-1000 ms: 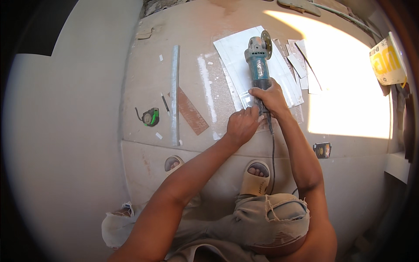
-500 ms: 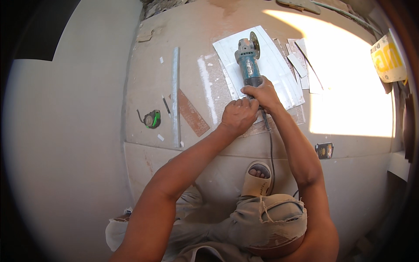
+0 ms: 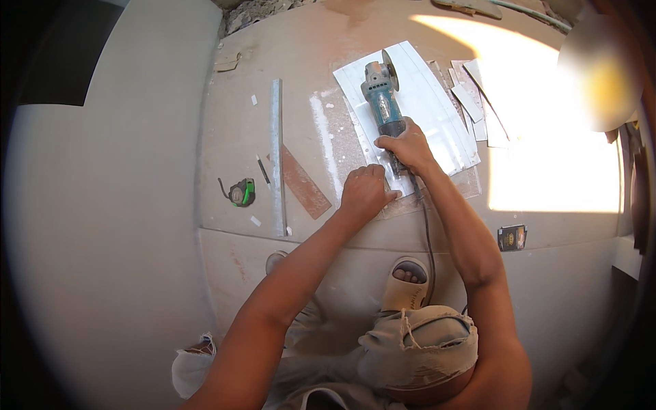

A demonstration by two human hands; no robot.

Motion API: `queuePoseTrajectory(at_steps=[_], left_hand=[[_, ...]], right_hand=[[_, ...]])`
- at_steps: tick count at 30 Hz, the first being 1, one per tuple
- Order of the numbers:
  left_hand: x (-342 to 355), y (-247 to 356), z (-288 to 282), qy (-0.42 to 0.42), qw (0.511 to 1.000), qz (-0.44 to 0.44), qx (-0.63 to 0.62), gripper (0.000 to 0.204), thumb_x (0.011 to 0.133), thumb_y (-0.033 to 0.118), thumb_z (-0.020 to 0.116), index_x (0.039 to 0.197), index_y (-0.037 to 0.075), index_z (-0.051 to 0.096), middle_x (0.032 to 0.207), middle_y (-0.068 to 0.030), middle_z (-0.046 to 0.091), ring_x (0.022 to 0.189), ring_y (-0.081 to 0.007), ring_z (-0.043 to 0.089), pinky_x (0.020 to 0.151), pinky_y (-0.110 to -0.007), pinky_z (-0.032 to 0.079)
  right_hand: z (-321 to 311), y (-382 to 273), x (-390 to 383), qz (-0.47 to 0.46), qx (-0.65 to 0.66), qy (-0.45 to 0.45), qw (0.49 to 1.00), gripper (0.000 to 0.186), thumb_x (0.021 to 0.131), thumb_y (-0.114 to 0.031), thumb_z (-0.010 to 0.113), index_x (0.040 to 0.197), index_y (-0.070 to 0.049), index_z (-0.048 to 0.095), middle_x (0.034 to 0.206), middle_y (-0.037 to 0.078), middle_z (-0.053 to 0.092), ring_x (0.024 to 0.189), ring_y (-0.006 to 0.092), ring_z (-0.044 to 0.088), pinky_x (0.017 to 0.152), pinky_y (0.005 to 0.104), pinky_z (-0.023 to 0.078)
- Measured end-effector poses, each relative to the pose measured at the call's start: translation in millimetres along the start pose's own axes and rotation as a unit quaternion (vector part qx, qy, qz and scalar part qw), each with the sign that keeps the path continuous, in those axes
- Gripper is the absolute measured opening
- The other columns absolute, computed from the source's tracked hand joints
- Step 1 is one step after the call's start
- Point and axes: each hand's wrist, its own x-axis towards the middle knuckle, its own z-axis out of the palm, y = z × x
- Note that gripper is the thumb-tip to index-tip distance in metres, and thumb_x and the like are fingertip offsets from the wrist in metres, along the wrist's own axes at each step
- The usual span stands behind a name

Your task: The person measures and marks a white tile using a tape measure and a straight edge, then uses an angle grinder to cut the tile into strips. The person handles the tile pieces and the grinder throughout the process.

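Note:
My right hand point(image 3: 408, 147) grips the rear body of a teal and grey angle grinder point(image 3: 384, 102). The grinder lies over a white tile point(image 3: 434, 123), its disc point(image 3: 390, 68) upright at the far end. Whether the disc turns I cannot tell. From the handle's rear a dark cord point(image 3: 425, 225) runs back toward my right foot. My left hand point(image 3: 367, 193) is off the grinder, resting at the tile's near left edge with the thumb apart and the fingers bent forward. Its palm is hidden.
To the left lie a metal bar point(image 3: 277, 164), a reddish-brown strip point(image 3: 304, 184), a black pen point(image 3: 263, 171) and a green-black tape measure point(image 3: 242, 193). Cut tile strips point(image 3: 467, 102) lie right of the tile. A dark small packet point(image 3: 512, 238) sits nearer. A wall point(image 3: 137, 205) stands at left.
My left hand has let go of the grinder's rear end and moved down and left to the tile's edge. The grinder's head has shifted slightly left.

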Motion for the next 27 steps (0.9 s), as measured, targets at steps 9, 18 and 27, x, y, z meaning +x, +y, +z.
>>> queuePoseTrajectory(at_steps=[9,18,27], left_hand=[[-12,-30,66,0.005,0.999,-0.037,-0.011,0.078,0.086,0.045,0.068,0.145,0.002,0.041,0.153,-0.0179,0.035,0.140,-0.0353,0.036,0.115,-0.043,0.030],[-6,-37,72,0.008,0.999,-0.031,-0.006,0.077,0.087,0.049,0.065,0.146,0.004,0.043,0.156,-0.0136,0.034,0.142,-0.0346,0.032,0.116,-0.048,0.025],[-7,-42,69,0.015,1.000,-0.017,0.001,0.082,0.084,0.052,0.068,0.145,0.003,0.043,0.157,-0.0131,0.030,0.144,-0.0354,0.028,0.116,-0.054,0.021]], right_hand=[[50,-29,49,-0.040,-0.025,-0.037,0.998,0.089,0.061,-0.038,0.078,0.127,0.013,0.049,0.114,0.031,0.063,0.105,0.0372,0.064,0.092,0.0376,0.050],[84,-46,90,-0.032,-0.003,-0.070,0.997,0.077,0.061,-0.038,0.077,0.118,0.008,0.053,0.108,0.030,0.065,0.102,0.0391,0.066,0.089,0.0392,0.053],[97,-40,107,-0.019,-0.028,-0.044,0.998,0.077,0.061,-0.037,0.077,0.118,0.009,0.053,0.109,0.029,0.065,0.103,0.0380,0.066,0.090,0.0385,0.053]])
